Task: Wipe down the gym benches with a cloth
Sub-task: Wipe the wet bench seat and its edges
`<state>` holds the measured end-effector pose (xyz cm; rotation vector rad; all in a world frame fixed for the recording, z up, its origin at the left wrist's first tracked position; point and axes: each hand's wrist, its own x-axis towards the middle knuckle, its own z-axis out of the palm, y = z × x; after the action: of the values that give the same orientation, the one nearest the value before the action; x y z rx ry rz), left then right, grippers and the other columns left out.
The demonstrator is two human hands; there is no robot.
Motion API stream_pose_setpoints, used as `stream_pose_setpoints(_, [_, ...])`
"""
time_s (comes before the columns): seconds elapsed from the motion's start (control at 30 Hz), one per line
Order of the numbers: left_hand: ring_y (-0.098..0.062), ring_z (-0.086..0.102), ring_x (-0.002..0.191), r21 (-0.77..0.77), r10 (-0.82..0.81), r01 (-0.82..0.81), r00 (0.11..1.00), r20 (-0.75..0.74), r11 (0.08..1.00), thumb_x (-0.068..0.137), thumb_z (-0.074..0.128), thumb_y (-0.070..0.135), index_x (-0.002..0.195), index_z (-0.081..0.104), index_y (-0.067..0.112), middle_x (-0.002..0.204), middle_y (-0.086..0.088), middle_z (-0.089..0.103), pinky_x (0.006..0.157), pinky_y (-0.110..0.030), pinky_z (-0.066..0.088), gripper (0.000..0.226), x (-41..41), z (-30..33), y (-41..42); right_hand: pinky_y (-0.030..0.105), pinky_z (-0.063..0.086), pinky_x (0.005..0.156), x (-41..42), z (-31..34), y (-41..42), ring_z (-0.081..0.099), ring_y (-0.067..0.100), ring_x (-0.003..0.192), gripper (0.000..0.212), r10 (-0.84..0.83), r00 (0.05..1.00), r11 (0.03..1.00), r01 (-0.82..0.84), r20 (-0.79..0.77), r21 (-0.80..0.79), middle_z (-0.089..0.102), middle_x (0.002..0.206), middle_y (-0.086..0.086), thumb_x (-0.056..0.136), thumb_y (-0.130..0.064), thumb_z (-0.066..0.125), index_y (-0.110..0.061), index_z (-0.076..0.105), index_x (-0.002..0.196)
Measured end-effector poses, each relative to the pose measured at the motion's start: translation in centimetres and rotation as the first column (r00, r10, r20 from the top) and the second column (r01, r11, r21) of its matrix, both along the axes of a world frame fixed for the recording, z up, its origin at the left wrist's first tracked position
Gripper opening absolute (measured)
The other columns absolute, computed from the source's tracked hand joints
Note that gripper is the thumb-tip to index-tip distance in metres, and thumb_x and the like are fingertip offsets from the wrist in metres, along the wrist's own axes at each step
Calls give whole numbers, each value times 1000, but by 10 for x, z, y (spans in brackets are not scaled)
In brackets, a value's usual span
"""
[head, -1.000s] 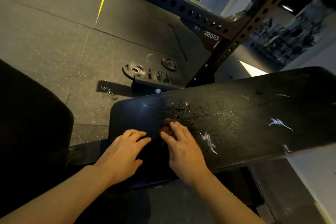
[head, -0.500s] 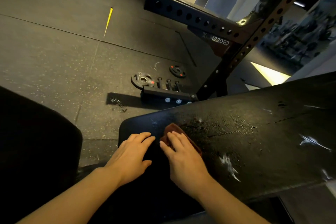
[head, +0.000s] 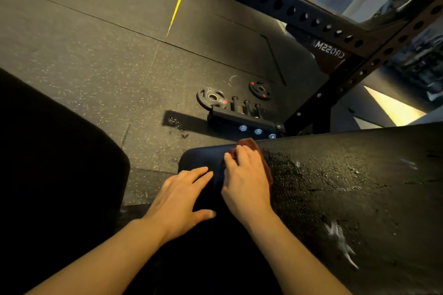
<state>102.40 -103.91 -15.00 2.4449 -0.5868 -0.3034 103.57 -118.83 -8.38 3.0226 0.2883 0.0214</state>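
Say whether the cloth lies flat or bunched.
Flat. The cloth lies on the bench under the right hand, whose fingers are straight; its edges show beyond them. Layers: cannot tell.

Dark speckled rubber floor with a yellow mark; black perforated rack, two weight plates near its foot, light patch right.

Cloth on bench end; plates apparently flat on floor beyond.

Just beyond the right hand, two weight plates lie flat on the speckled rubber floor, near three pegs on a bolted rack foot. The holed rack upright rises farther right. A yellow strip lies far ahead.
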Motion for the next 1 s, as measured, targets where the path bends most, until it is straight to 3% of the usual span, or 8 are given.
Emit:
stream_pose_setpoints(0.1, [-7, 12, 144, -21, 8, -8, 1000, -6, 1000, 86, 58, 56, 153, 11, 32, 159, 15, 7, 117, -32, 11, 85, -2, -2, 1, 31, 24, 112, 5, -1, -3, 33, 22, 134, 47, 160, 981, 987, -160, -114, 4, 44, 140, 3, 92, -28, 50, -22, 49, 139])
stream_pose_setpoints(0.17, [-7, 12, 144, -24, 25, -24, 1000, 15, 999, 86, 57, 57, 153, 10, 33, 159, 16, 6, 119, -33, 12, 85, -4, -4, 1, 30, 36, 101, 22, 10, -24, 41, 20, 125, 41, 51, 996, 998, -48, -68, 49, 49, 131, -2, 90, -22, 53, -26, 58, 130])
stream_pose_setpoints(0.27, [-7, 13, 144, -50, 53, -51, 998, 24, 997, 85, 58, 58, 152, 11, 34, 159, 17, 8, 120, -35, 12, 86, -6, -9, 2, 31, 33, 107, 25, 10, -24, 38, 22, 127, 44, -80, 995, 996, 78, 58, 37, 47, 135, 1, 85, -18, 56, -19, 61, 128])
stream_pose_setpoints(0.43, [-5, 13, 144, -62, 62, -61, 998, 8, 996, 84, 58, 60, 152, 11, 37, 158, 20, 8, 120, -39, 13, 86, -6, -11, 2, 32, 33, 109, 10, 5, -23, 41, 22, 127, 46, 182, 977, 982, -186, -115, -25, 49, 134, 0, 84, -18, 61, -22, 60, 129])
stream_pose_setpoints(0.6, [-5, 12, 144, -93, 74, -74, 997, 2, 993, 83, 60, 59, 151, 12, 38, 158, 21, 8, 120, -38, 9, 87, -7, -11, 3, 42, 39, 107, 24, 8, -48, 47, 35, 121, 45, -175, 967, 985, 169, 183, 45, 55, 129, 14, 76, -14, 56, -9, 67, 119])
stream_pose_setpoints(0.77, [-8, 13, 144, -16, 62, -62, 997, 35, 998, 82, 62, 58, 152, 14, 33, 158, 16, 10, 120, -33, 10, 89, -3, -1, -1, 36, 35, 106, 16, 2, -28, 44, 27, 123, 43, 132, 991, 990, -134, -33, -51, 51, 131, 7, 84, -18, 55, -18, 61, 127])
stream_pose_setpoints(0.9, [-11, 14, 144, -6, -6, 6, 995, 97, 1000, 78, 70, 49, 151, 21, 27, 158, 9, 14, 118, -29, 12, 90, 6, 13, -9, 40, 44, 95, 39, 17, -62, 52, 34, 108, 46, -232, 944, 973, 230, 233, 35, 59, 114, 12, 74, -19, 46, -10, 68, 113])
stream_pose_setpoints(1.0, [-11, 13, 145, -27, -45, 48, 994, 104, 998, 79, 71, 41, 151, 24, 26, 158, 9, 15, 118, -29, 13, 87, 11, 23, -18, 45, 35, 107, 30, 3, -42, 43, 36, 122, 53, 13, 999, 997, -11, 29, -72, 49, 132, 14, 78, -22, 44, -12, 59, 128])
